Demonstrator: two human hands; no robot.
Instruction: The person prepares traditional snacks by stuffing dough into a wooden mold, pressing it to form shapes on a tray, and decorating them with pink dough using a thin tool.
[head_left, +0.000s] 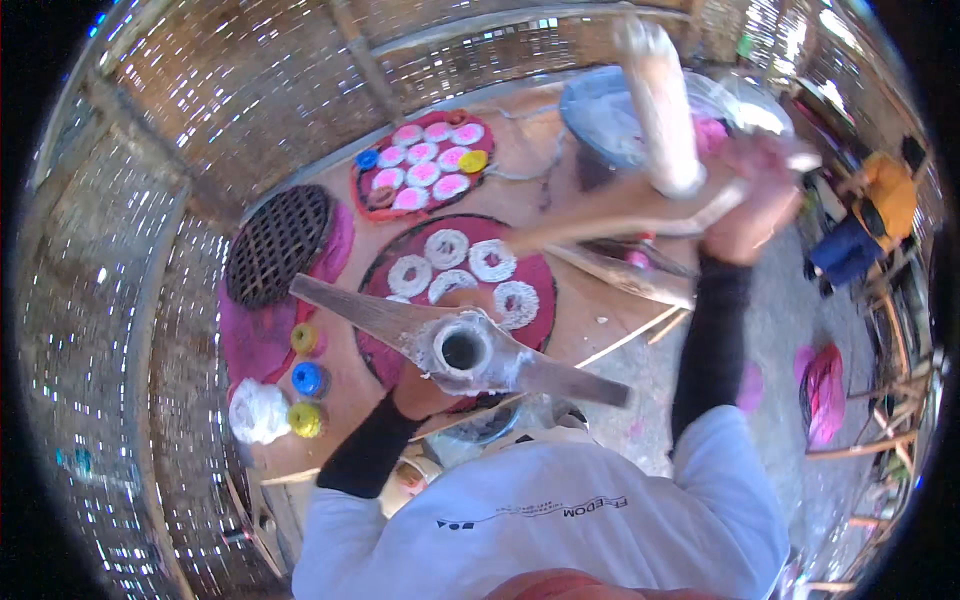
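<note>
Clock set on the wooden press (425, 335), 12 away from the body.

Press: pale wood, hollow cup at middle, its mouth facing up, dark inside. White paste smeared about the rim. One handle points to 10, the other between 3 and 4. Held above the near part of a round red-pink tray (392, 352).

Left hand (425, 392): beneath the press, grasping its body; grip partly hidden by the wood. Black sleeve on the forearm.

Right hand (752, 222): at 2, raised, grasping one end of the plunger (668, 120) handle. Blurred. The plunger's thick pale shaft points to 12, well apart from the cup; its crossbar slopes toward the tray.

On the tray, toward 12: white rings (492, 260) of fine strands, five plainly seen, one more partly hidden.

Farther at 12: second tray (366, 200), rings on it with pink middles. A blue round thing (367, 160) and a yellow one (472, 160) by its edge, kind unclear.

At 1: blue basin (592, 125), partly behind the plunger.

At 10: dark lattice mat (280, 243), partly over pink cloth (258, 335).

At 8: white plastic bag (258, 413), on the same brown surface (350, 425).

At 2, well apart: a person (885, 200) in orange top, blue below.
</note>
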